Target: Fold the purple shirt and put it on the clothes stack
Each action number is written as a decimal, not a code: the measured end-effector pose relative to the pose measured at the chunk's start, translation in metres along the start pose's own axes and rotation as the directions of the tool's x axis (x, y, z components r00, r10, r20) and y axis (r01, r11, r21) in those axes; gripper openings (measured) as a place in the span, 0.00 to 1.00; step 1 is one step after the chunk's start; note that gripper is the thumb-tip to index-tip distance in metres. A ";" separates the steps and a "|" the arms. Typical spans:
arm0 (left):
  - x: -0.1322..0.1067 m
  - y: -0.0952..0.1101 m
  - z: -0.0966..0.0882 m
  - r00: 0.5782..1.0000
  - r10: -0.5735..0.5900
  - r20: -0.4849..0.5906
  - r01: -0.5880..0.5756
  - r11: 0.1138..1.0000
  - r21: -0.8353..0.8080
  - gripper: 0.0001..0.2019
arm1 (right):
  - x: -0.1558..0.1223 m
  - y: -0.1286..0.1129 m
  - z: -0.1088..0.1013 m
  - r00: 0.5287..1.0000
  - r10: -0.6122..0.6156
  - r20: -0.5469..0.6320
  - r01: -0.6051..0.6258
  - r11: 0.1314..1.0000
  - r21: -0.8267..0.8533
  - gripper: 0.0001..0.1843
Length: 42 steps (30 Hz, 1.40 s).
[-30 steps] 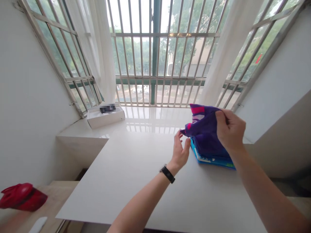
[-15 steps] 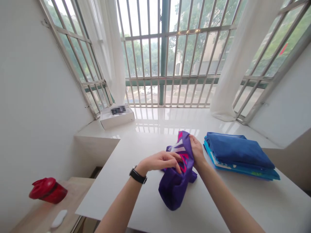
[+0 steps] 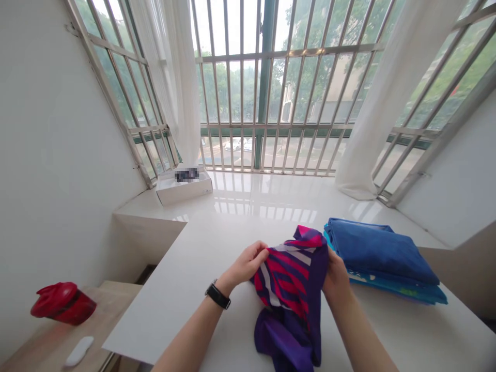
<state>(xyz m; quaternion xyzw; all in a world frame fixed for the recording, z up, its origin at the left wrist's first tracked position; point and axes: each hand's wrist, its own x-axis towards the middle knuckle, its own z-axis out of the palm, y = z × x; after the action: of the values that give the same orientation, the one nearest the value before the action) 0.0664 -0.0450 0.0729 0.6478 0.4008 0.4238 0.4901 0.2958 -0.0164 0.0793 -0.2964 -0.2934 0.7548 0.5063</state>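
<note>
A purple garment [image 3: 290, 289] with pink and white stripes hangs between both my hands above the white table [image 3: 182, 289]. My left hand [image 3: 248, 264], a black watch on its wrist, pinches the garment's left edge. On the garment's right edge my right hand [image 3: 336, 276] is closed, its fingers partly hidden behind the cloth. The garment's lower part bunches on the table near me.
A stack of folded blue cloths [image 3: 382, 258] lies on the table to the right. A white box [image 3: 184, 185] sits on the window ledge at the back left. A red container [image 3: 62, 305] and a small white object [image 3: 79, 351] rest on a lower wooden surface at left.
Both hands took the purple garment off the blue stack, brought it to the middle of the table, and have now spread it apart so the striped side shows.
</note>
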 end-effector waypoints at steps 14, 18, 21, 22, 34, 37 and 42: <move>-0.021 0.114 -0.079 0.916 -0.130 0.380 -0.078 0.871 0.485 0.17 | 0.003 -0.014 0.044 0.970 -0.239 -0.042 0.240 0.970 0.035 0.06; -0.036 0.160 -0.098 0.984 0.069 0.165 -0.089 0.989 0.118 0.23 | -0.002 -0.051 0.083 0.935 -0.351 0.048 0.350 0.936 0.042 0.07; -0.039 0.175 -0.104 0.972 0.166 -0.165 -0.170 0.985 -0.010 0.27 | -0.001 -0.068 0.110 0.891 -0.440 0.110 0.441 0.897 0.022 0.13; -0.035 0.176 -0.107 0.947 0.194 -0.257 -0.197 0.980 0.013 0.27 | 0.003 -0.069 0.116 0.880 -0.458 0.128 0.462 0.887 -0.008 0.14; 0.019 0.051 -0.179 0.799 0.190 -0.570 0.329 0.656 0.680 0.10 | 0.016 -0.038 0.028 0.887 -0.458 0.054 0.334 0.557 -0.761 0.09; 0.009 0.010 -0.162 0.803 0.174 -0.570 0.373 0.599 0.709 0.14 | -0.002 -0.064 -0.010 0.758 -0.622 0.196 0.295 0.060 -0.954 0.08; -0.007 -0.044 -0.100 0.974 -0.147 -0.172 0.217 0.394 0.893 0.26 | -0.010 -0.111 -0.089 0.663 -0.729 0.171 -0.133 -0.340 -0.931 0.21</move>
<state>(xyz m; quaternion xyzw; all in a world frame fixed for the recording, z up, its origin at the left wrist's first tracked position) -0.0347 -0.0132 0.0453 0.7472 0.6497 0.1051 0.0926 0.4307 0.0220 0.1052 -0.6603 -0.6674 -0.0808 0.3349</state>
